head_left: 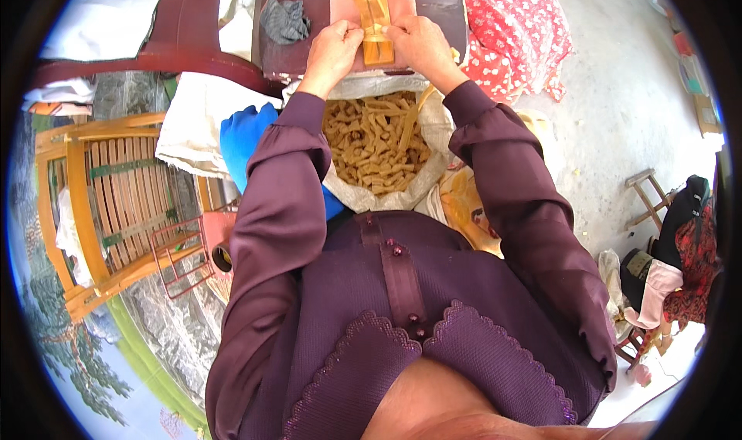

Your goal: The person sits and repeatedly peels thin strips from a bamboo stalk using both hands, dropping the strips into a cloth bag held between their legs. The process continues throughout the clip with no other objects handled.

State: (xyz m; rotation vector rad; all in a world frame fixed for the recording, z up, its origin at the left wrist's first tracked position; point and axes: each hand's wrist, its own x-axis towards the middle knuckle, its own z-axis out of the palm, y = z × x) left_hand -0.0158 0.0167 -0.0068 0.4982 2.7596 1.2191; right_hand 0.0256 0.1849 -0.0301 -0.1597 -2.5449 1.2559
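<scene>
Both hands meet at a narrow yellow-brown wooden stand [378,53] with a thin dark upright pin, at the table's near edge. My left hand [334,53] is closed at the stand's left side, thumb and fingertips pinched together. On the right side, my right hand [425,49] pinches too. A pale yellow strip [376,32] runs across the stand between my fingertips; its ends are hidden in my fingers. Right below, a white woven sack [440,131] stands open, full of yellowish-brown, finger-like dried pieces [375,150]. One longer flat piece leans at its right side.
The dark red table [286,57] carries a crumpled grey cloth [284,20]. Red floral fabric [514,34] hangs to the right. Blue cloth [246,138] and a slatted wooden frame [124,192] are at the left. A small wooden stool [649,196] stands on the grey floor.
</scene>
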